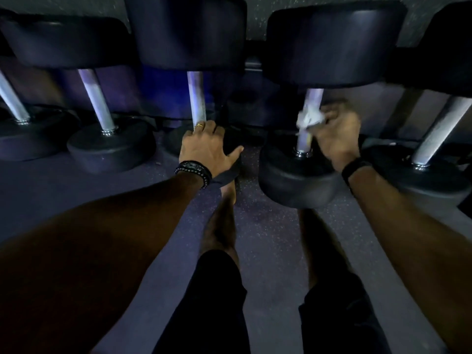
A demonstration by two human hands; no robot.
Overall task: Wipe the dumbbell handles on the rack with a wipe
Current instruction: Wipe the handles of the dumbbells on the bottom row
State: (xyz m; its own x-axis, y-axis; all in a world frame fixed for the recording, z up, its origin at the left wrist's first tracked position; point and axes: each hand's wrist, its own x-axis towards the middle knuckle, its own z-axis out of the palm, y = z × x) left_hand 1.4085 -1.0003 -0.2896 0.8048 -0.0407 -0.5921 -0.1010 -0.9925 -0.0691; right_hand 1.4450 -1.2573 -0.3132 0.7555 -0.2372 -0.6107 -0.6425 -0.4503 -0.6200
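Note:
Several black dumbbells with silver handles lie side by side in dim light. My right hand (337,131) presses a crumpled white wipe (307,118) against the handle (310,116) of the dumbbell right of centre; the hand is blurred. My left hand (207,146) rests on the near head (231,146) of the middle dumbbell, fingers spread, fingertips at the base of its handle (196,98). A ring and dark bracelets show on the left hand and wrist, a dark band on the right wrist.
More dumbbells lie to the left (97,98) and at the far right (439,129). Speckled dark rubber flooring (268,226) runs below. My own legs (222,251) in dark shorts stretch forward between my arms.

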